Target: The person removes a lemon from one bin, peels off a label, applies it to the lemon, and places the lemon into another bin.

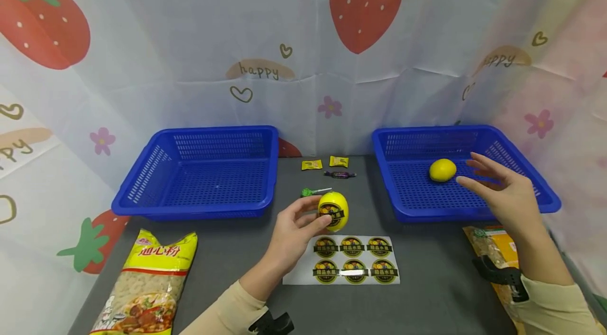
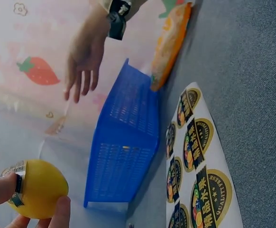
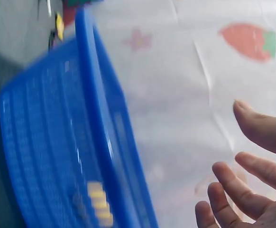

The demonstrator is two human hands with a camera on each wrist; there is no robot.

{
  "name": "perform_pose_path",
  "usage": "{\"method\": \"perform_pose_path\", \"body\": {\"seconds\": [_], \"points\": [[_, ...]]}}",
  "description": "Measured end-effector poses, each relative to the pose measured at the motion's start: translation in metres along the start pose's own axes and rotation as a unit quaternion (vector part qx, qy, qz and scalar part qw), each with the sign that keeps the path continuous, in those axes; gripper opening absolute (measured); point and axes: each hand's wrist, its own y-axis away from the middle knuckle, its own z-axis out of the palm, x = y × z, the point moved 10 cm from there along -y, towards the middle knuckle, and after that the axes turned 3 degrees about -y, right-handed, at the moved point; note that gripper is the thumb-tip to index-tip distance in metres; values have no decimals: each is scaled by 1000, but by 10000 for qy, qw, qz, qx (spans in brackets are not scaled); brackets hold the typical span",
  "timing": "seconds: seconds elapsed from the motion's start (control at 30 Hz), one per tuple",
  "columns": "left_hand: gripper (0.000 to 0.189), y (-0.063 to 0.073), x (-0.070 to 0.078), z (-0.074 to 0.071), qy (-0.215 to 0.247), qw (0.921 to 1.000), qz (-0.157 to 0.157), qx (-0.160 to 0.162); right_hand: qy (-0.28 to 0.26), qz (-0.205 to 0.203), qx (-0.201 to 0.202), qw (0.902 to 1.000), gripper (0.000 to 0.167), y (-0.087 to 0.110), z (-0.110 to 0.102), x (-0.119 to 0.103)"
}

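Observation:
In the head view my left hand [image 1: 300,227] holds a yellow lemon [image 1: 338,203] between thumb and fingers, over the back edge of a sticker sheet [image 1: 296,274]. A round black-and-gold label is on the lemon's side, under my thumb; the left wrist view shows this lemon [image 2: 45,187] too. My right hand [image 1: 509,193] holds nothing, its fingers spread and relaxed above the right blue basket [image 1: 403,214]. Inside that basket lies a second lemon [image 1: 442,170], just left of the right fingertips. The right wrist view shows the hand [image 3: 252,190] with thumb and fingers apart.
Another blue basket [image 1: 194,214] stands at the back left. Between the baskets lie two yellow-wrapped candies [image 1: 311,165], a dark-wrapped candy [image 1: 339,174] and a green lollipop [image 1: 308,192]. A pasta bag [image 1: 152,277] is at front left, another food bag [image 1: 505,250] beneath my right forearm.

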Motion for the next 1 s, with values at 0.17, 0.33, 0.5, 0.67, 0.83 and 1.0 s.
{"method": "perform_pose_path", "body": {"seconds": [0.17,0.33,0.5,0.67,0.83,1.0], "points": [[51,-3,-2,4,48,9999,-60,-67,259,293,187,9991,66,-1,-26,33],[50,-8,0,16,-63,9996,-34,-271,86,787,591,9951,70,0,-47,63],[49,-11,6,29,-567,9973,138,-443,311,1146,949,9884,77,2,-68,85],[47,-17,10,46,-578,9967,138,-547,879,1143,561,9880,91,4,-72,100],[44,-32,8,71,-351,9972,-152,-641,939,1352,-468,9853,107,4,-57,116],[39,-48,3,95,-153,9967,-603,-522,1201,1471,-797,9786,115,6,-54,124]]}}
